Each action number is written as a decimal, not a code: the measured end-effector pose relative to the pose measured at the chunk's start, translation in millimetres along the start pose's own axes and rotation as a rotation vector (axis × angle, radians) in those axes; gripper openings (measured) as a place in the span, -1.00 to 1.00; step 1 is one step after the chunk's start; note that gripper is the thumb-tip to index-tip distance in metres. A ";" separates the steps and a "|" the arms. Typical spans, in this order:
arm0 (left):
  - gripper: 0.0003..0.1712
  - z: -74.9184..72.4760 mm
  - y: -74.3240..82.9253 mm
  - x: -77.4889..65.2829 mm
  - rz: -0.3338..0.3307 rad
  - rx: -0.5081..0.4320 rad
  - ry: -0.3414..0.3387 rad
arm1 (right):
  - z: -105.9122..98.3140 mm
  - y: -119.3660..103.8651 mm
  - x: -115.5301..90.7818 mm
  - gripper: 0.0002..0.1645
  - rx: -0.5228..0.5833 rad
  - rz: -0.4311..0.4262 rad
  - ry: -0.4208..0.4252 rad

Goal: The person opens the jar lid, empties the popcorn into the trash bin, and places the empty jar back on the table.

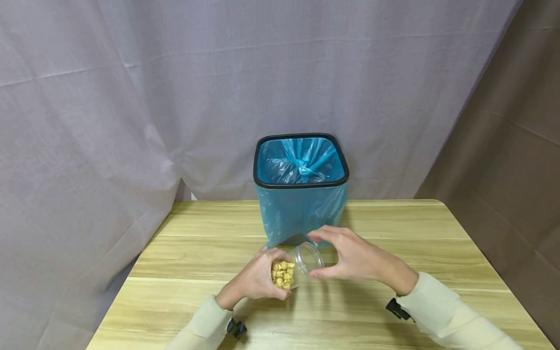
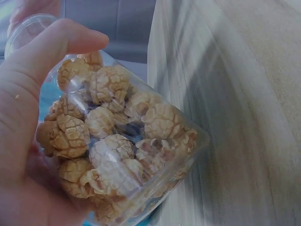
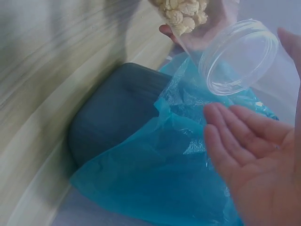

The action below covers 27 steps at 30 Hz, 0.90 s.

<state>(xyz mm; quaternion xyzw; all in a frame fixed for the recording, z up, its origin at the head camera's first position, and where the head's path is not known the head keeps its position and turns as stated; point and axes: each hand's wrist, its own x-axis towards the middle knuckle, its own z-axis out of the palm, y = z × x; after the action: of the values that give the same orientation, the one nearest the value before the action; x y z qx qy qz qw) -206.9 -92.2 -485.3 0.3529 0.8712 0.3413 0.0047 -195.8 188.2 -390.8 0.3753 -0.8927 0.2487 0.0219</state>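
My left hand (image 1: 259, 278) grips a clear plastic jar (image 2: 193, 136) part-filled with yellow-brown popcorn (image 1: 282, 275). The jar is tilted, its round, threaded-looking mouth (image 3: 240, 56) pointing to the right. Whether a clear lid covers that mouth, I cannot tell. Beside the mouth is my right hand (image 1: 356, 253), thumb and fingers spread apart around it with a gap on either side. In the right wrist view, the fingers (image 3: 244, 132) are loosely extended and hold nothing.
A bin (image 1: 302, 185) with a black rim and blue bag liner (image 1: 302, 209) stands behind the hands at the table's far edge. The wood-grain table (image 1: 183, 301) extends to both sides. Grey curtains (image 1: 210, 87) hang behind it, with a brown one (image 1: 503, 160) at right.
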 end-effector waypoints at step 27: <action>-0.19 -2.4 3.7 0.2 -0.001 0.015 -0.009 | 2.2 -1.7 -1.6 -0.20 0.013 -0.047 -0.015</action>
<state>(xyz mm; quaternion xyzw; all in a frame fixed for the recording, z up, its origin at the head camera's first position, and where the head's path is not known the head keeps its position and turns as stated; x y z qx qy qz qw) -205.4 -91.6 -481.2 0.3537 0.8739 0.3333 0.0061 -193.2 187.3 -392.4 0.3979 -0.8823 0.2509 0.0187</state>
